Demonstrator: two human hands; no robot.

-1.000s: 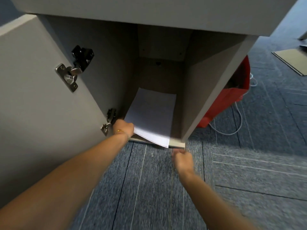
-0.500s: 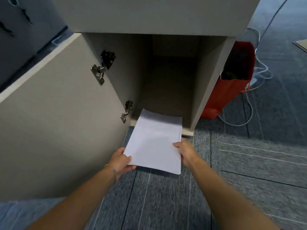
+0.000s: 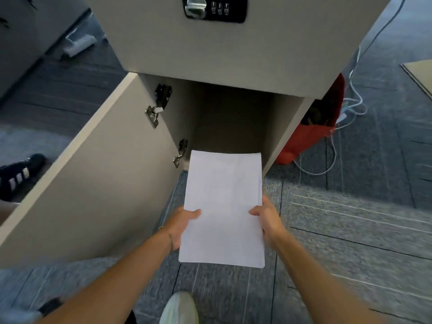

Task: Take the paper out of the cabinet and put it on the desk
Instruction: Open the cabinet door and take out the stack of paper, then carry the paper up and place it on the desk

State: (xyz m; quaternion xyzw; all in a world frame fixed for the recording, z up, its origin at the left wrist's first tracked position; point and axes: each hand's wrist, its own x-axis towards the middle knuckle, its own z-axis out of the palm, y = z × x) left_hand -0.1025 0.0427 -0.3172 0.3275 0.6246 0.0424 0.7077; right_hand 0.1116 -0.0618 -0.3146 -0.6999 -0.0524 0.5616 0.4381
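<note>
A thin stack of white paper (image 3: 223, 206) is held flat in the air above the grey carpet, in front of the open grey cabinet (image 3: 233, 118). My left hand (image 3: 182, 226) grips its left edge with the thumb on top. On the right edge my right hand (image 3: 266, 218) holds it the same way. The far end of the paper overlaps the cabinet's lower front edge in the view. The cabinet's compartment looks dark and bare. No desk top is in view.
The cabinet door (image 3: 93, 183) stands open to the left with two metal hinges. Above the opening is a drawer front with a combination lock (image 3: 215, 8). A red bag (image 3: 313, 132) and white cables (image 3: 346, 113) lie right of the cabinet. My shoe (image 3: 178, 308) shows below.
The paper has come out of the cabinet toward me and risen. My right hand joined the left on it. The view has pulled back and up, showing the lock.
</note>
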